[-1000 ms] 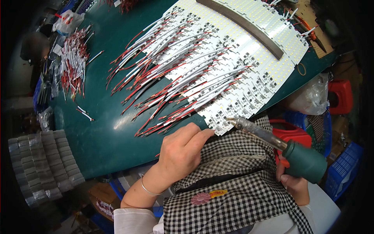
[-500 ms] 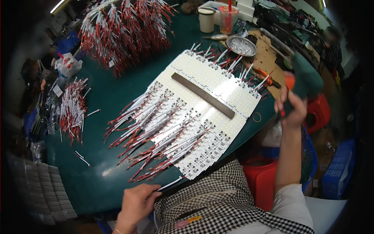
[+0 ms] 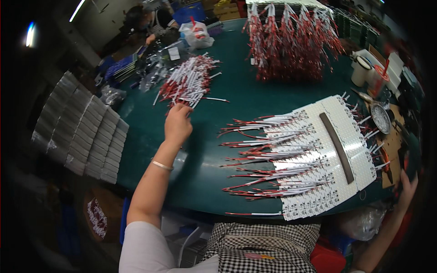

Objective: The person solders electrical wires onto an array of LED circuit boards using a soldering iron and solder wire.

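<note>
L hand (image 3: 178, 124): fingers part-curled, tips brought to near edge of wire pile (image 3: 190, 81); whether a wire is gripped can't be told.
R hand (image 3: 406, 187): seen dimly at far R, beyond boards; opening & any hold can't be told.
Wire pile: heaped on green table (image 3: 207, 132), well L of white boards (image 3: 324, 157).
Boards: overlapped, topped w/ dark bar (image 3: 336, 148).
Single wire (image 3: 257, 214): laid by nearest board.

We can read no words, numbers or signs here: the white boards (image 3: 325, 170) at the right bear dark marks too fine for us, and lettering on the near yellow patch (image 3: 267, 257) or far-right cup (image 3: 377, 83) escapes us.
</note>
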{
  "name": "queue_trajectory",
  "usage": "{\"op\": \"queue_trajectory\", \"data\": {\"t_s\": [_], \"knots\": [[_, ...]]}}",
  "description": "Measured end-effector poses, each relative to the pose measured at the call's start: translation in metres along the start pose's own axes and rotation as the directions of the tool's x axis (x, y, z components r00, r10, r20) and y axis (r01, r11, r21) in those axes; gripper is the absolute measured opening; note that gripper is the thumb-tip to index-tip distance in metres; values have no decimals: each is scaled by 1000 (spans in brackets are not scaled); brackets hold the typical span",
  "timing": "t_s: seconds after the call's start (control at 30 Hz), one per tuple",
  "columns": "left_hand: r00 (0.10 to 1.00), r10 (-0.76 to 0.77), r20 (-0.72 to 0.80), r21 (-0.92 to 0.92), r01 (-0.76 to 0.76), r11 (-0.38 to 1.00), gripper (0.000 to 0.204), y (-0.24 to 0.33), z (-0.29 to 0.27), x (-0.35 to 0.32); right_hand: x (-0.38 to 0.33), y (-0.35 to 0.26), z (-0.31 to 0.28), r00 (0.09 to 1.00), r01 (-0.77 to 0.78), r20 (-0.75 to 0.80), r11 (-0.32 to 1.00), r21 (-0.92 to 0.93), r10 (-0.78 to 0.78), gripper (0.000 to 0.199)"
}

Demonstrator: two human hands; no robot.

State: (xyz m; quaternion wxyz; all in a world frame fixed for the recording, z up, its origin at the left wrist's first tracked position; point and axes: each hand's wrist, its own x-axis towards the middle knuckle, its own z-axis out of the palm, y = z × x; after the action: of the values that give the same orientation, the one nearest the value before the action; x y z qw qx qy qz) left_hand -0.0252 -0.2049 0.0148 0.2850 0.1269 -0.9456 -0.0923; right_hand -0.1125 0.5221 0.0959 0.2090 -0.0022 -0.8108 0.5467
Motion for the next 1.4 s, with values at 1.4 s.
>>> {"op": "queue_trajectory", "data": {"t_s": [1.4], "knots": [[881,-464,96,-965,196,174,26,79,-13,-64,-186,-23,55,970,-157,223,950,268,98,65]]}}
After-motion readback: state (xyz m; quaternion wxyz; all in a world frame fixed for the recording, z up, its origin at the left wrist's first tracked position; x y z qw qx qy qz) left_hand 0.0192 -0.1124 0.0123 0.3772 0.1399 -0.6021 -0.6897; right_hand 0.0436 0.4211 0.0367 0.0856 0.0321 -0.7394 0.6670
